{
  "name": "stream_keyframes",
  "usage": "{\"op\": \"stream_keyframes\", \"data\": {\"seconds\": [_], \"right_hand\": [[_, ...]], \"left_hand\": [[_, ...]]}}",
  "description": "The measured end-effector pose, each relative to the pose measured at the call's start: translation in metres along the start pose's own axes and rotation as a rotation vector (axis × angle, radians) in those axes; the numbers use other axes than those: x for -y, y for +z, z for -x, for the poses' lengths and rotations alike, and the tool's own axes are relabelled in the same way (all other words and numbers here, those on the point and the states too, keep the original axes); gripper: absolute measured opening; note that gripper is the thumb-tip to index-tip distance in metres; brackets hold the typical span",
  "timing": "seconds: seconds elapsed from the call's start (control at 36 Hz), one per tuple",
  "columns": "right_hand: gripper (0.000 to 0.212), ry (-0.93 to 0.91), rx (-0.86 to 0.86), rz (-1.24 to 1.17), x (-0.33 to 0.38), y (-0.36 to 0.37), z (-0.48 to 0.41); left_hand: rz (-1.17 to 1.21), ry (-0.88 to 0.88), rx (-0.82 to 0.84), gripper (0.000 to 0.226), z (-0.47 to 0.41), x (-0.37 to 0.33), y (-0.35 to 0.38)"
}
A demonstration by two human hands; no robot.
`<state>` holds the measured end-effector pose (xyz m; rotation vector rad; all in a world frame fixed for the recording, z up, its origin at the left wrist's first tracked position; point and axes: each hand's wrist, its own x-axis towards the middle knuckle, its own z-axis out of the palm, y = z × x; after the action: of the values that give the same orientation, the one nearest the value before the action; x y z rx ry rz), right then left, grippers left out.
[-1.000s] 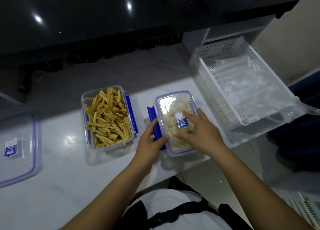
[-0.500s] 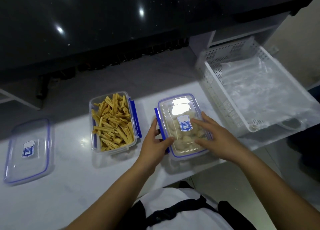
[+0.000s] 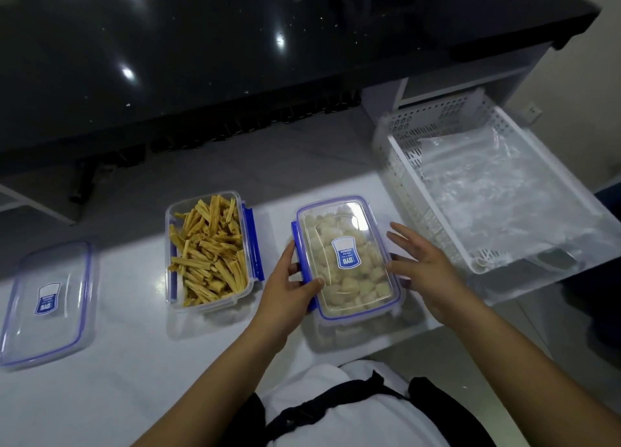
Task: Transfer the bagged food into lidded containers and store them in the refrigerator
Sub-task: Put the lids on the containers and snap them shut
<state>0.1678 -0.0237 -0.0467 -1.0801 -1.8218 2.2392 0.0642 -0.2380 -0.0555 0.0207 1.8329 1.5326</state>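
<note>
Clear plastic is most of what lies on this white counter (image 3: 117, 362). The clear rectangular container of pale food chunks (image 3: 363, 329) sits near the front edge, straight before the person, with its blue-rimmed transparent lid (image 3: 346, 231) already laid on top. The left hand (image 3: 290, 287) grasps its left side, thumb on the lid's edge and fingers curled round the blue side clip (image 3: 295, 241). The right hand (image 3: 423, 268) is released, fingers straight and spread just beside the container's right side, holding nothing. From here I cannot tell whether the clips are snapped down, so I would call this box covered but perhaps not yet sealed. To the left, the second clear container of yellow-tan food strips (image 3: 210, 250) stands filled and uncovered, and its loose blue-rimmed lid (image 3: 48, 303) lies flat further left on the counter. At the right a white perforated plastic basket (image 3: 400, 177) holds crumpled clear plastic bags (image 3: 487, 194), which look emptied. So the bagged food seems to be moved over. What is left, by my reckoning, is latching this lid, covering the strips, and carrying both to the refrigerator, which does not show here.
</note>
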Motion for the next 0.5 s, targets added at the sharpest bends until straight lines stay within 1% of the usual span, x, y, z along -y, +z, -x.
{"op": "stream_keyframes", "data": {"seconds": [0.06, 0.11, 0.17, 0.22, 0.28, 0.36, 0.42, 0.5], "right_hand": [[0.078, 0.05, -0.049, 0.07, 0.001, -0.001, -0.005], [0.086, 0.14, -0.04, 0.128, 0.005, -0.004, -0.009], [0.085, 0.248, 0.015, 0.113, 0.011, -0.005, -0.012], [0.079, 0.279, 0.049, 0.17, 0.016, -0.006, -0.014], [0.074, 0.226, 0.02, 0.235, 0.018, -0.005, -0.014], [0.066, 0.061, -0.107, 0.382, 0.017, -0.001, -0.009], [0.06, -0.012, -0.116, 0.411, 0.013, 0.003, -0.005], [0.062, -0.082, -0.102, 0.462, 0.003, 0.01, 0.001]], "left_hand": [[0.001, -0.005, -0.007, 0.08, 0.001, 0.0, -0.001], [0.002, 0.0, -0.018, 0.078, 0.003, 0.0, -0.003], [0.011, -0.003, -0.025, 0.077, 0.004, -0.001, -0.005], [0.021, -0.012, -0.025, 0.076, 0.003, -0.002, -0.007], [0.018, -0.013, -0.025, 0.076, 0.002, -0.003, -0.01], [0.025, -0.015, -0.01, 0.081, 0.002, -0.002, -0.012], [0.024, -0.015, -0.006, 0.083, 0.002, -0.001, -0.012], [0.024, -0.006, -0.002, 0.084, 0.002, -0.001, -0.012]]}}
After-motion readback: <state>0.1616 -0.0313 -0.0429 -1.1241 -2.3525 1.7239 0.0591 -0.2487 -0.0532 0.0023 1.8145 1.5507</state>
